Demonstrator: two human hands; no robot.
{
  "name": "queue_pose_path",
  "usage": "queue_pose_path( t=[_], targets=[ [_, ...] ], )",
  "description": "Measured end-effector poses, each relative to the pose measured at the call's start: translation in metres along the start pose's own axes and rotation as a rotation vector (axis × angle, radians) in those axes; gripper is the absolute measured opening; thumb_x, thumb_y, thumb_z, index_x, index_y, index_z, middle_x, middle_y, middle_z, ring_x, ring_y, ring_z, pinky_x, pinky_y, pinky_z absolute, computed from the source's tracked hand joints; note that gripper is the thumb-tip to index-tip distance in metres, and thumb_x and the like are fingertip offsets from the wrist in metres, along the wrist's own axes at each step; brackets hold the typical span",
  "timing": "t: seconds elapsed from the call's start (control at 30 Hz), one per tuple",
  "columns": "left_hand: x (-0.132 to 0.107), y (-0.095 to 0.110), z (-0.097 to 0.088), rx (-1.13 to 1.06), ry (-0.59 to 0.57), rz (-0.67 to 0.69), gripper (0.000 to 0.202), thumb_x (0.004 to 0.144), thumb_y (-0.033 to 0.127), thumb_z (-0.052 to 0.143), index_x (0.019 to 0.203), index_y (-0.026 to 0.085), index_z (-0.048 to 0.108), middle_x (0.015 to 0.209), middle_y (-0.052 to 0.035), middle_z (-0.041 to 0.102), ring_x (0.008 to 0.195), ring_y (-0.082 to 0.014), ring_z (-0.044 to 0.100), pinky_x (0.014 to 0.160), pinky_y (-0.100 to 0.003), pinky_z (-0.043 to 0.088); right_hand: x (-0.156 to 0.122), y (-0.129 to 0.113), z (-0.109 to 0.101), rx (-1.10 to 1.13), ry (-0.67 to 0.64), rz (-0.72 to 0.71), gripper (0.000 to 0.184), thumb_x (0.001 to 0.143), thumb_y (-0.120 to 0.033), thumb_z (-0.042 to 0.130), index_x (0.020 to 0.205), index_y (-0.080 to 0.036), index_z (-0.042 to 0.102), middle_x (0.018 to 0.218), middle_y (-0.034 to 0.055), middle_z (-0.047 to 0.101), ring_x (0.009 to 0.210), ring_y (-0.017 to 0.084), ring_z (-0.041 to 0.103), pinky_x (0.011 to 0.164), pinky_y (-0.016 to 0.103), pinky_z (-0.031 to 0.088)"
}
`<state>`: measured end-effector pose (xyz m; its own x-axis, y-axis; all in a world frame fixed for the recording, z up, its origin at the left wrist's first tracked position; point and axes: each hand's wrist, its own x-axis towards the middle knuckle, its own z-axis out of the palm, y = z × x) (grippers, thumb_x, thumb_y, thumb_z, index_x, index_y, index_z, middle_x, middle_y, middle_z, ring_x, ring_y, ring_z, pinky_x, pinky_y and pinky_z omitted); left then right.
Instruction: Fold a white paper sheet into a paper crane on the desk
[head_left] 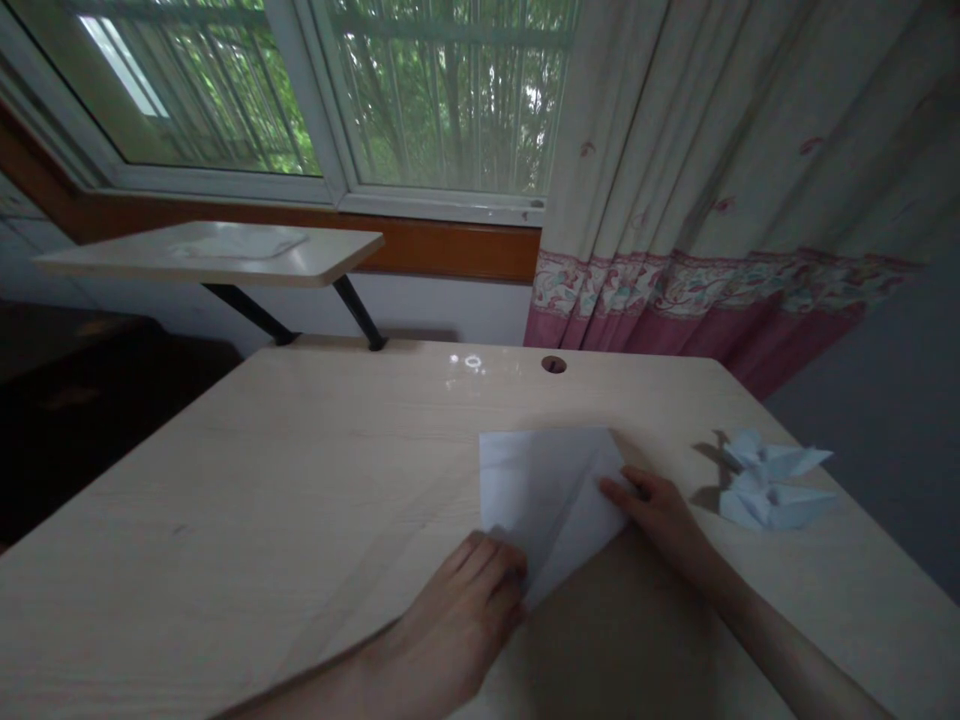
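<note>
A white sheet of paper [529, 475] lies on the pale wooden desk, its right side folded over in a slanting flap. At the paper's lower left corner, my left hand [487, 575] has its fingers curled together on the edge. My right hand [656, 500] pinches the right edge, thumb and forefinger on either side of the fold. Two folded paper figures [780, 500], pale and pointed like birds, stand on the desk to the right of my right hand.
The desk [300, 480] has a round cable hole [553, 365] near its back edge. A raised shelf [330, 250] on black legs bears a flat white item [240, 242] at the back left. Behind hang a window and a long curtain [645, 200].
</note>
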<state>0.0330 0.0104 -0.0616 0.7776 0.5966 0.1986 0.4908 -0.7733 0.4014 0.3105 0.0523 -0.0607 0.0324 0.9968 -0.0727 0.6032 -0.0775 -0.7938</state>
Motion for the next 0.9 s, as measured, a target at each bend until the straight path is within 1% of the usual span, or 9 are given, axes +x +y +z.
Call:
queue_pose_path(
  t=[0.1,0.17,0.27,0.43,0.5,0.6,0.7,0.83,0.9],
  targets=[
    [0.000,0.000,-0.003,-0.119,0.017,-0.072,0.014,0.088,0.012,0.053,0.101,0.014,0.057,0.109,-0.0092,0.059,0.098,-0.0223,0.055,0.087,-0.039,0.050,0.001,-0.001,0.000,-0.032,0.009,-0.008,0.039,0.081,-0.056,0.057,0.065,-0.020,0.057,0.059,-0.0022,0.055,0.056,0.015,0.051,0.052,0.026,0.037],
    [0.000,0.000,-0.008,-0.145,0.037,-0.077,0.033,0.086,0.012,0.054,0.120,0.013,0.051,0.123,-0.0124,0.054,0.111,-0.0236,0.053,0.093,-0.039,0.050,0.003,-0.002,-0.001,-0.050,0.005,-0.010,0.038,0.080,-0.054,0.060,0.062,-0.020,0.055,0.057,-0.0032,0.053,0.054,0.014,0.050,0.050,0.025,0.034],
    [0.000,-0.001,-0.014,-0.057,0.005,0.008,0.055,0.088,0.010,0.050,0.140,0.022,0.038,0.147,-0.0125,0.036,0.133,-0.0287,0.037,0.102,-0.046,0.044,0.005,-0.002,-0.002,-0.062,-0.015,-0.015,0.036,0.080,-0.053,0.060,0.067,-0.020,0.059,0.060,-0.0024,0.058,0.056,0.015,0.054,0.050,0.025,0.037],
    [0.000,-0.002,-0.012,-0.015,-0.044,0.030,0.059,0.089,0.012,0.050,0.144,0.026,0.034,0.154,-0.0130,0.024,0.137,-0.0312,0.033,0.101,-0.047,0.045,0.006,-0.003,-0.001,-0.084,-0.006,-0.069,0.031,0.083,-0.050,0.057,0.075,-0.020,0.062,0.068,-0.0002,0.065,0.061,0.017,0.061,0.055,0.027,0.045],
    [-0.001,-0.003,-0.010,-0.002,-0.031,0.026,0.059,0.089,0.014,0.051,0.144,0.026,0.034,0.155,-0.0124,0.022,0.138,-0.0316,0.032,0.102,-0.048,0.044,0.006,-0.002,0.002,-0.105,0.040,-0.112,0.028,0.084,-0.048,0.056,0.082,-0.021,0.063,0.076,0.0016,0.067,0.068,0.019,0.063,0.061,0.030,0.049],
    [-0.001,-0.004,-0.009,0.049,-0.033,0.044,0.059,0.091,0.018,0.053,0.145,0.028,0.033,0.156,-0.0105,0.021,0.140,-0.0313,0.028,0.105,-0.052,0.039,0.002,0.000,0.008,-0.151,0.179,-0.188,0.030,0.084,-0.044,0.056,0.103,-0.020,0.060,0.103,0.0086,0.066,0.098,0.026,0.060,0.088,0.042,0.046],
    [0.000,-0.005,-0.009,0.088,-0.057,0.044,0.059,0.093,0.021,0.052,0.146,0.030,0.029,0.155,-0.0099,0.024,0.140,-0.0295,0.027,0.108,-0.054,0.034,-0.009,-0.001,0.014,-0.252,0.300,-0.365,0.028,0.087,-0.035,0.054,0.111,-0.021,0.058,0.118,0.0109,0.061,0.118,0.028,0.049,0.104,0.049,0.032],
    [0.001,-0.005,-0.007,0.122,-0.070,0.017,0.059,0.093,0.024,0.052,0.147,0.030,0.028,0.154,-0.0098,0.026,0.140,-0.0289,0.028,0.108,-0.055,0.033,-0.030,-0.010,0.021,-0.529,0.314,-0.770,0.026,0.090,-0.015,0.047,0.110,-0.023,0.061,0.113,0.0064,0.066,0.106,0.022,0.057,0.097,0.042,0.039],
    [0.001,-0.005,-0.005,0.137,-0.050,0.014,0.058,0.093,0.025,0.053,0.146,0.029,0.029,0.153,-0.0096,0.029,0.139,-0.0285,0.029,0.108,-0.054,0.034,-0.038,-0.015,0.025,-0.603,0.239,-0.834,0.029,0.090,-0.014,0.046,0.113,-0.023,0.061,0.115,0.0059,0.067,0.104,0.021,0.059,0.094,0.040,0.042]
  ],
)
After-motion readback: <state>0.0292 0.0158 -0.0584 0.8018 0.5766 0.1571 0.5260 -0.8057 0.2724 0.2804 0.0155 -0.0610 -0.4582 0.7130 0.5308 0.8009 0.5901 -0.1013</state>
